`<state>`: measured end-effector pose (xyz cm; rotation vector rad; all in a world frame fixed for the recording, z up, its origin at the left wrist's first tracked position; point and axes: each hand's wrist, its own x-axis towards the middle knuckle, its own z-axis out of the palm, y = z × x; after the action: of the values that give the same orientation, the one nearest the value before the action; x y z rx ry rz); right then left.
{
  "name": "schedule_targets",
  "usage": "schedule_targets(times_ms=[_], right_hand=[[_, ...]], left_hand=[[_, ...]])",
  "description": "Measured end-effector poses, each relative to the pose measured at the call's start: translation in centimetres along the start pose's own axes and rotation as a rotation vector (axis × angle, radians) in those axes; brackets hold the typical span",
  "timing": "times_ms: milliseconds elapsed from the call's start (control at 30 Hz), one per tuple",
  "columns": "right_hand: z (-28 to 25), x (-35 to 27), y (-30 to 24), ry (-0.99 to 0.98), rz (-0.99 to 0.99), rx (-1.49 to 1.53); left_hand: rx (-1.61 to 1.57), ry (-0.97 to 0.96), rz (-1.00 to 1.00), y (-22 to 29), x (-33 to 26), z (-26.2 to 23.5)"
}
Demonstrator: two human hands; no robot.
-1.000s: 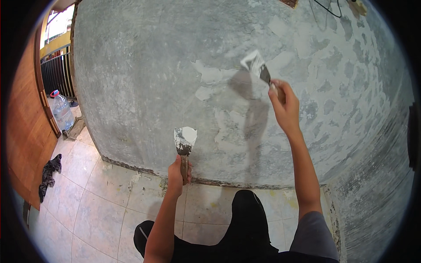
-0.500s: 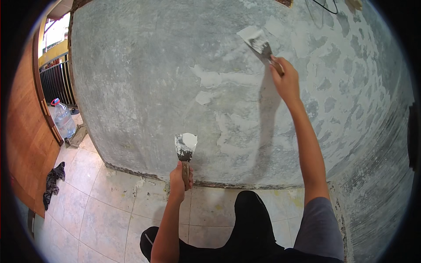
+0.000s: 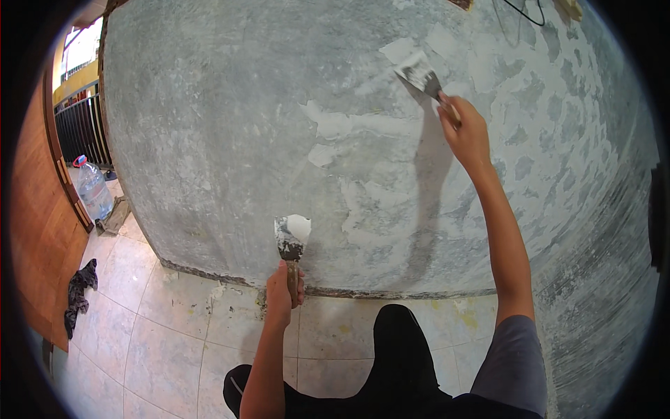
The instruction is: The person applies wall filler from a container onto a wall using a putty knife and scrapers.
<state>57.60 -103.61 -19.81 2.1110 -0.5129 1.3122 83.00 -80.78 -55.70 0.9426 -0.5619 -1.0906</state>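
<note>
My right hand (image 3: 466, 134) is closed round the wooden handle of a putty knife (image 3: 423, 75), high on the grey wall (image 3: 209, 126). White filler coats its broad blade, which lies at or very near the wall beside a fresh white patch (image 3: 399, 49). Low in front of the wall, my left hand (image 3: 280, 293) grips a second putty knife (image 3: 289, 241) by its wooden handle, blade pointing up. A lump of white filler sits on that blade's end. Uneven white filler patches (image 3: 356, 126) spread across the wall between the hands and to the right.
Tiles (image 3: 167, 349) cover the floor below the wall. On the left are a wooden door (image 3: 35, 223), a large clear water bottle (image 3: 94, 188) and a dark crumpled cloth (image 3: 81, 293). A black cable (image 3: 527, 15) hangs at the upper right.
My right hand and its putty knife have moved slightly right and down, baring a white patch of filler at the blade's former place. The left hand holds its putty knife much as before.
</note>
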Motion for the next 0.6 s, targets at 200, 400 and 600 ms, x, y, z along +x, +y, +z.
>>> schedule_targets(times_ms=[200,400,600], right_hand=[[0.3,1.6,-1.5,0.111,-0.055,0.011],[1.2,1.5,-1.7,-0.046,-0.073,-0.095],[-3.5,-1.8,1.3,-0.05,0.011,-0.112]], left_hand=[[0.001,-0.062,0.019,0.0,-0.1,0.0],[0.051,-0.028,-0.02,0.0,-0.7,0.2],[0.066,-0.027,0.0,0.1,-0.8,-0.1]])
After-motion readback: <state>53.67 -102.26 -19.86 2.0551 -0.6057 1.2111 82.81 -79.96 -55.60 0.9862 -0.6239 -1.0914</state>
